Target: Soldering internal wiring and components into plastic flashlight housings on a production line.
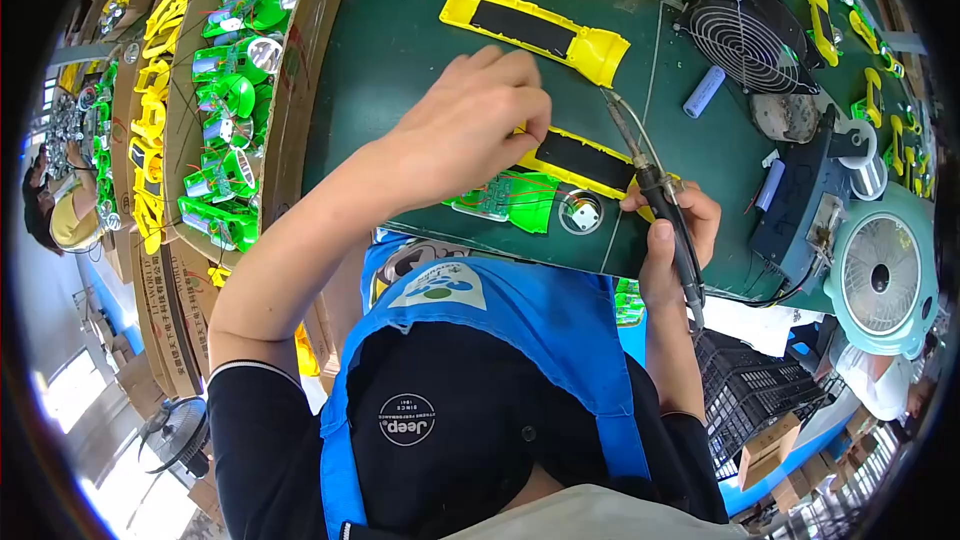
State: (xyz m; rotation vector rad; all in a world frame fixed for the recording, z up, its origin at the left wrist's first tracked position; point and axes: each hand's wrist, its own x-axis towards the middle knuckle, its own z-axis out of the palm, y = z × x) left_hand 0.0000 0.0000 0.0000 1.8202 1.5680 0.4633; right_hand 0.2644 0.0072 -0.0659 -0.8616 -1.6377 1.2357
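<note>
While the right hand [699, 215] grasps the soldering iron [652, 185], the yellow shell [583, 164] lies just beyond the green housing [527, 203], its long axis slanting between both hands, its left end beside the left hand [482, 120], whose curled fingers hide whether they pinch anything.

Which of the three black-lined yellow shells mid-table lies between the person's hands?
The lowest yellow shell, nearest the blue apron; the other two lie farther up the table.

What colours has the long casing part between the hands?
The casing part is yellow with black along its middle, best seen in the head view.
</note>
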